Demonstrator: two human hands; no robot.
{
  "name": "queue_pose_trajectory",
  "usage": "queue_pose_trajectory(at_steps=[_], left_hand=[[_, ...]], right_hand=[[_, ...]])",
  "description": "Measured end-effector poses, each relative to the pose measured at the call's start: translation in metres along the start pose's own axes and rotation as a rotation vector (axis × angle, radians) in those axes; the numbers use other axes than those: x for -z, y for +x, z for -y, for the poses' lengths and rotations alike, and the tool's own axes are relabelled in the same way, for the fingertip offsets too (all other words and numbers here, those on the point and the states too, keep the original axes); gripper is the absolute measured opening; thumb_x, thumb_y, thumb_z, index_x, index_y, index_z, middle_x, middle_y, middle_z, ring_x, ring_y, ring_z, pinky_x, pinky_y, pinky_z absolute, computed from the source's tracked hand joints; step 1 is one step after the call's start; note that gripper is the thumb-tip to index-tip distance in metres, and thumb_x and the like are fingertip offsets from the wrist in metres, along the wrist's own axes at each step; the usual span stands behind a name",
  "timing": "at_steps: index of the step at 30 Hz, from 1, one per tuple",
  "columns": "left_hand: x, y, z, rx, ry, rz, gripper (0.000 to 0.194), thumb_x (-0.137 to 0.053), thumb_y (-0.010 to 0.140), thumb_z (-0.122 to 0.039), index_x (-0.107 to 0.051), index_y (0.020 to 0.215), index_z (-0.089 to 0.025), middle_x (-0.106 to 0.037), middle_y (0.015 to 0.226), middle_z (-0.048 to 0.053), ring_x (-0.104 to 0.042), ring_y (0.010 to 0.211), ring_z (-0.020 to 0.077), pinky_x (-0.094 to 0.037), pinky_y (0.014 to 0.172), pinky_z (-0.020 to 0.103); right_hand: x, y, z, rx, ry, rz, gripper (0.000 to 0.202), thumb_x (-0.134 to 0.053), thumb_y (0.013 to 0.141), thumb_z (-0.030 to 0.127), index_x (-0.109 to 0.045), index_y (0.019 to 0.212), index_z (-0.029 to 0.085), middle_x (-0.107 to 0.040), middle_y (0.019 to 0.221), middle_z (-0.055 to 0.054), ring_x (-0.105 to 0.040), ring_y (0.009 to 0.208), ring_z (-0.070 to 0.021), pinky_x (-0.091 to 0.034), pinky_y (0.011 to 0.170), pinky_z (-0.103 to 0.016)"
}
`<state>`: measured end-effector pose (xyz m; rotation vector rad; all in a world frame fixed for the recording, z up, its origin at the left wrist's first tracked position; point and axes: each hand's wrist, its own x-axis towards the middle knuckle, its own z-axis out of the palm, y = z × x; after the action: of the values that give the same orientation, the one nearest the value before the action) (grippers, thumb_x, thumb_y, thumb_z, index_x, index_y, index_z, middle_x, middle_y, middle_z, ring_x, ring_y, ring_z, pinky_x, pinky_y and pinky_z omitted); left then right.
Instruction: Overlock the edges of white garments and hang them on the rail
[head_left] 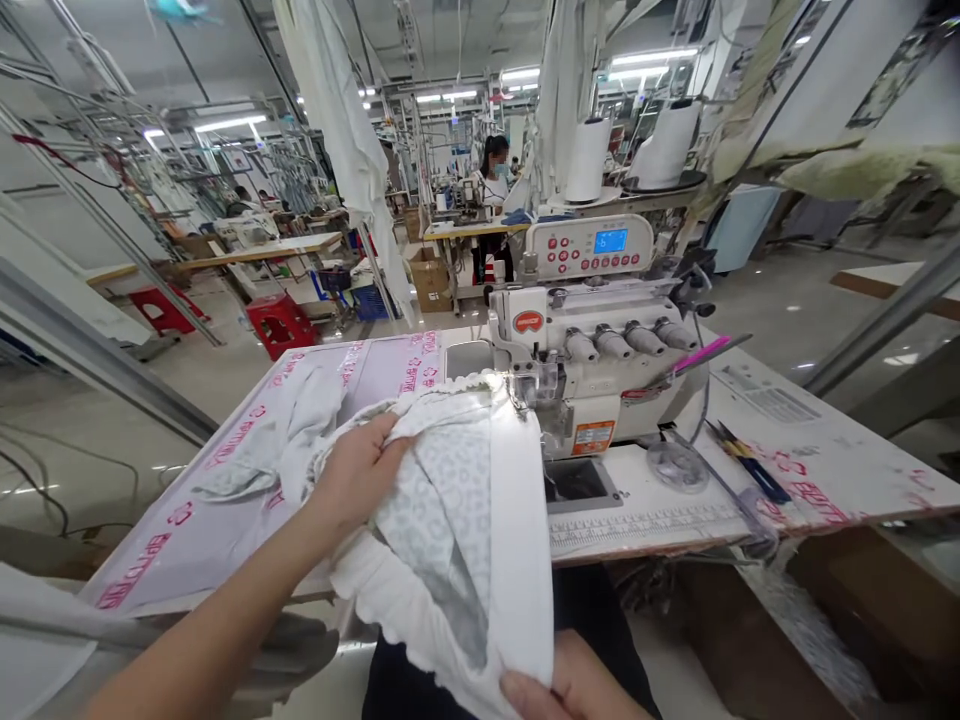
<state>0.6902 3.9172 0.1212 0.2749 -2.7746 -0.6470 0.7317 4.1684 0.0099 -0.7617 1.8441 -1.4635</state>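
Observation:
A pale printed garment (450, 480) with a wide white band (519, 540) and a ruffled edge hangs off the front of the sewing table. Its far end lies at the needle area of a white overlock sewing machine (592, 350). My left hand (364, 470) is closed on a fold of the cloth, left of the presser foot. Lower down, near my lap, my right hand (562, 685) pinches the near end of the white band, its thumb on top. More of the pale cloth (292, 440) lies bunched on the table at the left.
Thread snips (750, 465) rest on the table (832, 450) right of the machine, near a clear round dish (677, 465). Two white thread cones (589, 160) stand behind. Red stools (281, 325) and a seated co-worker (493, 185) are farther back.

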Motion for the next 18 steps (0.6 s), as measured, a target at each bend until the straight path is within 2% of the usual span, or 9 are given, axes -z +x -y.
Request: queue_pose_trajectory(at_steps=[3,5,10,14,17,18], left_hand=[[0.0,0.013,-0.001,-0.02,0.02,-0.067,0.018,-0.039,0.079,-0.029,-0.052,0.075,-0.017,-0.056,0.071,-0.002,-0.049,0.067,0.0147,-0.034,0.062,0.024],[0.0,0.021,-0.003,-0.028,0.041,-0.112,0.019,-0.039,0.079,-0.03,-0.049,0.069,-0.017,-0.052,0.064,-0.003,-0.047,0.062,0.0129,-0.032,0.058,0.022],[0.003,0.046,-0.002,-0.046,0.088,-0.179,0.023,-0.041,0.079,-0.032,-0.043,0.062,-0.016,-0.045,0.055,-0.004,-0.042,0.055,0.0108,-0.028,0.052,0.021],[0.003,0.068,-0.001,-0.09,0.133,-0.247,0.019,-0.04,0.08,-0.03,-0.047,0.069,-0.016,-0.045,0.058,-0.002,-0.043,0.057,0.0123,-0.029,0.052,0.023],[-0.008,0.058,-0.012,-0.202,0.229,-0.391,0.019,-0.043,0.079,-0.028,-0.05,0.089,-0.013,-0.05,0.079,0.005,-0.045,0.078,0.018,-0.035,0.067,0.028],[-0.015,0.047,-0.018,-0.27,0.254,-0.386,0.021,-0.044,0.078,-0.029,-0.05,0.09,-0.012,-0.049,0.084,0.007,-0.043,0.083,0.0195,-0.035,0.072,0.03]], right_hand=[[0.012,0.009,0.009,0.084,0.013,0.107,0.04,-0.036,0.082,0.043,-0.045,0.057,0.013,-0.041,0.05,0.001,-0.038,0.046,-0.0079,-0.028,0.043,-0.017],[0.02,0.017,0.015,0.1,0.036,0.13,0.042,-0.033,0.085,0.041,-0.037,0.052,0.014,-0.034,0.044,0.004,-0.031,0.041,-0.006,-0.024,0.041,-0.017],[0.035,0.035,0.021,0.075,0.036,0.072,0.044,-0.034,0.086,0.041,-0.038,0.051,0.015,-0.035,0.044,0.004,-0.032,0.042,-0.0065,-0.024,0.042,-0.018],[0.049,0.05,0.025,0.097,0.009,0.069,0.048,-0.033,0.086,0.043,-0.038,0.047,0.015,-0.037,0.041,0.003,-0.033,0.04,-0.0073,-0.026,0.043,-0.019],[0.059,0.062,0.03,0.119,-0.002,0.052,0.049,-0.034,0.085,0.044,-0.039,0.046,0.015,-0.038,0.04,0.003,-0.032,0.039,-0.007,-0.026,0.043,-0.02],[0.063,0.066,0.032,0.122,0.001,0.047,0.049,-0.034,0.085,0.044,-0.039,0.046,0.015,-0.038,0.04,0.003,-0.032,0.038,-0.0069,-0.025,0.042,-0.019]])
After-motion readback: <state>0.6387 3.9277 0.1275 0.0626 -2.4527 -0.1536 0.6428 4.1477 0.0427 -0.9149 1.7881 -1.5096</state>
